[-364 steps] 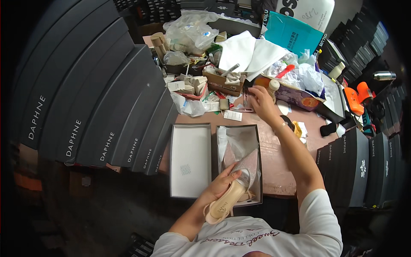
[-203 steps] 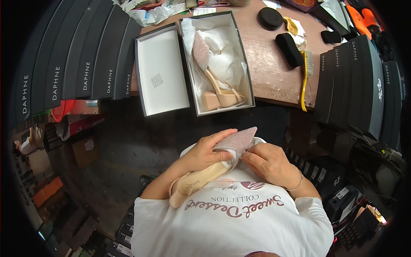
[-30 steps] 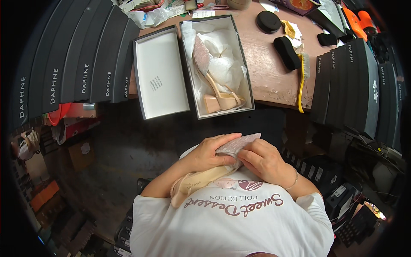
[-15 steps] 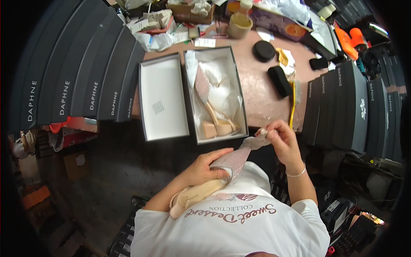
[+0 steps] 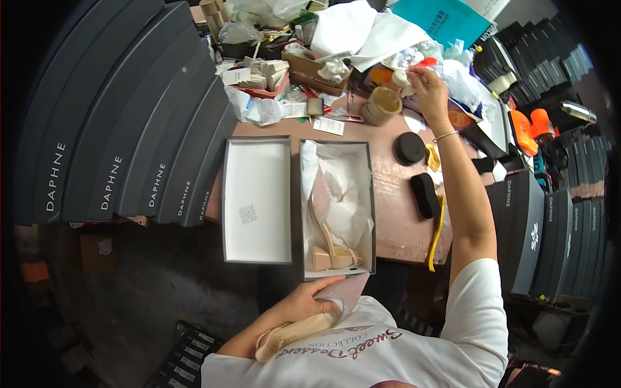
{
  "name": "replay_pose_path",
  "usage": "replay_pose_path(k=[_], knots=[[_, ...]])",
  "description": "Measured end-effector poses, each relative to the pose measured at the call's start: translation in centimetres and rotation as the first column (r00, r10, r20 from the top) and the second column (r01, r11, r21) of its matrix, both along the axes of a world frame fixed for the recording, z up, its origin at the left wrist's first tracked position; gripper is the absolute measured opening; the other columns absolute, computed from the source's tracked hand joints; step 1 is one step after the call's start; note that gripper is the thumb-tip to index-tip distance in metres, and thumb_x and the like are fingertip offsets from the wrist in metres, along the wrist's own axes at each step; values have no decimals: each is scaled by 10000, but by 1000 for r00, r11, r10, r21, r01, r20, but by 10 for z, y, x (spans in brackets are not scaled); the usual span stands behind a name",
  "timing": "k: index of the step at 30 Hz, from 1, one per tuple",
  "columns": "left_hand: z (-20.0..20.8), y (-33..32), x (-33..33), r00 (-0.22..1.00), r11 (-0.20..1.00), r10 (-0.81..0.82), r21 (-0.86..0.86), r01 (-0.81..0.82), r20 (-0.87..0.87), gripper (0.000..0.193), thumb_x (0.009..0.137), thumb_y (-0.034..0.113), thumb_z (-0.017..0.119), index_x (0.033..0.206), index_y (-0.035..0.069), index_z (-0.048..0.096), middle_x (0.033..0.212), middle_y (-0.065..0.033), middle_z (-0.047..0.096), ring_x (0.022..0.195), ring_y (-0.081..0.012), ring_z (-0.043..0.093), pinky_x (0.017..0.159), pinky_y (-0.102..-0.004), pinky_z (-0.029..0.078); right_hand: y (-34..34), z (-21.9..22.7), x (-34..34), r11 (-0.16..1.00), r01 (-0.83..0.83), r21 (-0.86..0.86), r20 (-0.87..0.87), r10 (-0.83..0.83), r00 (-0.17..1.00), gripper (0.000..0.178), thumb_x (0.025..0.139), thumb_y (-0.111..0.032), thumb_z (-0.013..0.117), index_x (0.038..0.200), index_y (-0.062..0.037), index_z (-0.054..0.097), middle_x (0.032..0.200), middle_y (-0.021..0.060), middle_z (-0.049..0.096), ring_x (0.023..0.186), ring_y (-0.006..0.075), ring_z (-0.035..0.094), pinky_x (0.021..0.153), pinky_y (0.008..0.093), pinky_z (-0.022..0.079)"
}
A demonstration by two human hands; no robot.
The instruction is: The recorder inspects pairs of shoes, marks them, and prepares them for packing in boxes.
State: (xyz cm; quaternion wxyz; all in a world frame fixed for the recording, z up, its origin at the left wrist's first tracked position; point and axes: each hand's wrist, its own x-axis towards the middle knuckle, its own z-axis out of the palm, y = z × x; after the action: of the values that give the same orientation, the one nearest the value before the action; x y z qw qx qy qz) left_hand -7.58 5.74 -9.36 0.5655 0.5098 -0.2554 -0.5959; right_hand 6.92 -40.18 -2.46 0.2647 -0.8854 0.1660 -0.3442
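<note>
Shoe [image 5: 354, 289] with a glittery pointed toe sits in the left hand [image 5: 301, 304], its thumb and fingers wrapped around the front part, just before the near end of the open box [image 5: 370, 213]. Paper [image 5: 349, 223] and a second shoe [image 5: 321, 197] lie inside; the lid [image 5: 257, 194] is beside it. The right hand [image 5: 424, 89] reaches out behind the jar [image 5: 382, 105], fingers bent and close together; whether they pinch anything, I cannot tell.

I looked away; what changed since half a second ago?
The right hand has left the toe of the shoe, swinging forward over the table, right of the jar; whether it holds anything is unclear. The left hand still grips the shoe; the other shoe stays in the open box.
</note>
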Motion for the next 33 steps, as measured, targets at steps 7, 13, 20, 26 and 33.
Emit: replay_pose_path(k=[7, 13, 20, 26, 33], knots=[[-9, 1, 4, 999, 999, -36, -37, 36, 1, 654, 836, 238, 726, 1385, 48, 426, 1301, -112, 541, 1179, -158, 490, 1016, -293, 367, -4, -27, 22, 949, 39, -312, 26, -33, 999, 128, 841, -165, 627, 902, -73, 691, 881, 121, 647, 830, 302, 624, 756, 387, 489], [-6, -2, 6, 998, 998, -24, -53, 26, 50, 666, 827, 259, 733, 1378, 39, 430, 1284, -120, 554, 1171, -161, 504, 1010, -286, 371, -7, -24, 24, 949, 54, -310, 37, -44, 998, 139, 864, -178, 618, 918, -65, 679, 877, 134, 634, 816, 315, 620, 742, 383, 488], [-5, -4, 6, 997, 998, -11, -69, 16, 73, 656, 819, 214, 732, 1384, 72, 431, 1286, -127, 555, 1166, -169, 518, 1005, -291, 382, 5, -40, 13, 918, 11, -396, 63, 16, 998, 343, 812, -184, 693, 1117, -69, 586, 1047, 176, 587, 923, 354, 590, 800, 404, 484], [-6, -1, 2, 999, 997, 10, -78, -7, 36, 650, 827, 188, 722, 1395, 87, 422, 1293, -117, 546, 1171, -166, 505, 1013, -294, 374, 5, -45, 15, 972, 4, -234, 30, 3, 1000, 387, 788, -127, 709, 1121, -62, 522, 1062, 197, 566, 972, 387, 560, 830, 423, 472], [-6, 8, -6, 999, 999, 37, -39, -36, 34, 651, 836, 222, 717, 1400, 95, 419, 1300, -121, 536, 1174, -166, 496, 1017, -295, 364, -35, -33, -72, 814, 42, 580, 484, -386, 785, 297, 880, -126, 644, 1122, -16, 510, 1034, 126, 594, 891, 231, 619, 727, 356, 537]])
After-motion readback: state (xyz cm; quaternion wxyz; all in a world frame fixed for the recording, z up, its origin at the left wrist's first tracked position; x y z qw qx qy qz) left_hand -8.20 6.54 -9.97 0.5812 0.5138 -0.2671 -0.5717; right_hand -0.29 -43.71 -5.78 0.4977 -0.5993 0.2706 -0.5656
